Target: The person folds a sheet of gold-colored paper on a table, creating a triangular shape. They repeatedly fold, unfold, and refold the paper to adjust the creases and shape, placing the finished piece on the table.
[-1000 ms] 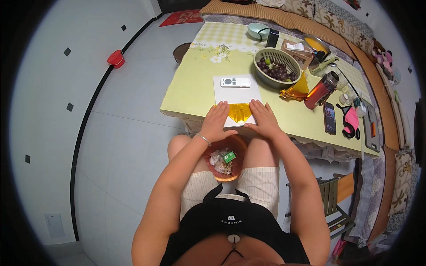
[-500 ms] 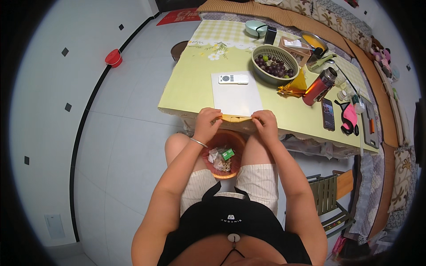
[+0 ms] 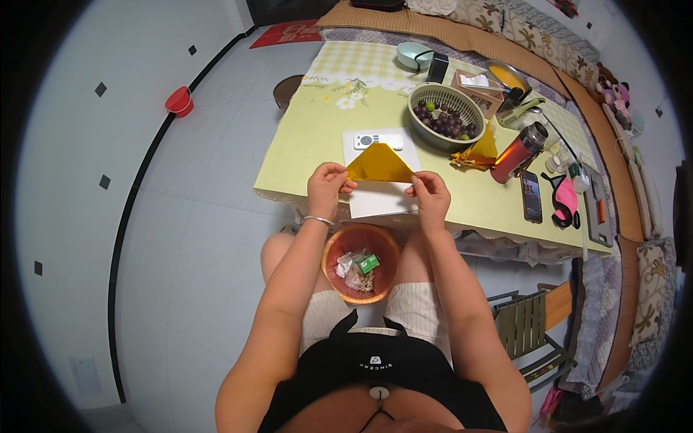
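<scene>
A shiny gold sheet of foil paper (image 3: 380,163), folded into a trapezoid, is stretched between my hands above the near edge of the table. My left hand (image 3: 328,186) pinches its lower left corner. On the opposite corner, the thumb and fingers of my right hand (image 3: 431,195) close in a pinch. Beneath the foil lies a white sheet (image 3: 375,203), with a white remote control (image 3: 364,140) partly hidden behind the foil's top. More folded gold paper (image 3: 479,151) rests to the right, beside a basket (image 3: 422,128) of grapes.
The table (image 3: 289,162) has a yellow-green cloth. Toward its right stand a red thermos (image 3: 517,153), a phone (image 3: 531,196) and a pink-and-black item (image 3: 563,196). A bin (image 3: 333,249) with litter sits between my knees. A slatted folding chair (image 3: 525,325) is at right.
Both hands have tilted the gold foil up from an edge-on position, so its broad face now shows. The hands still hold its two ends. The view has shifted slightly.
</scene>
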`<control>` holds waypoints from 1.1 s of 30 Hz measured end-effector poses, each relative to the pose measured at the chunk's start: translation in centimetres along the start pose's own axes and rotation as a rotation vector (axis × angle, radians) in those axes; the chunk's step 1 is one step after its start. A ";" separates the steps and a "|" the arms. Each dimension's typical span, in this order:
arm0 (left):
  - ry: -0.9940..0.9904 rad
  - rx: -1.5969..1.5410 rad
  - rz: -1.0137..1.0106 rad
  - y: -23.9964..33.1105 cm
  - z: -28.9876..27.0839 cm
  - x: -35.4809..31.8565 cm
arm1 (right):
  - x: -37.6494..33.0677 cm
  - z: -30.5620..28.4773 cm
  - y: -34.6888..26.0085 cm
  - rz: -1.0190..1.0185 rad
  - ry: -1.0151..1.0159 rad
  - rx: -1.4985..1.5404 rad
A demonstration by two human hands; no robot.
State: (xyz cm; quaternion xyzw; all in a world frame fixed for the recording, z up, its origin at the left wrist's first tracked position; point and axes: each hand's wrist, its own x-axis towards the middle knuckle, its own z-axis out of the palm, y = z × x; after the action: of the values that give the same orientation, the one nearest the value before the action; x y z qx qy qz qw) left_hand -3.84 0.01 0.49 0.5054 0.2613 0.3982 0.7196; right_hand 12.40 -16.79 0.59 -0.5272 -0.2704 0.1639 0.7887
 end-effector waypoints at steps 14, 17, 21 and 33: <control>-0.051 -0.019 -0.046 1.8 -1.5 2.8 | 1.6 0.3 -1.6 0.235 -0.099 -0.135; -0.062 0.004 -0.085 2.8 -1.3 3.3 | 2.7 -0.1 -1.8 0.463 -0.183 -0.217; -0.074 0.086 -0.179 2.6 -2.4 4.0 | 3.1 0.5 -2.2 0.494 -0.144 -0.244; -0.103 0.136 -0.167 1.6 -0.9 3.9 | 2.3 -1.5 -1.3 0.414 -0.185 -0.278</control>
State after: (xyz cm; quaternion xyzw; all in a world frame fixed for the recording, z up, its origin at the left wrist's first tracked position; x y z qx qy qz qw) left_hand -2.90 4.05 1.77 0.5493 0.2919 0.2915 0.7267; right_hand 15.04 -17.15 1.92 -0.6573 -0.2477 0.3306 0.6303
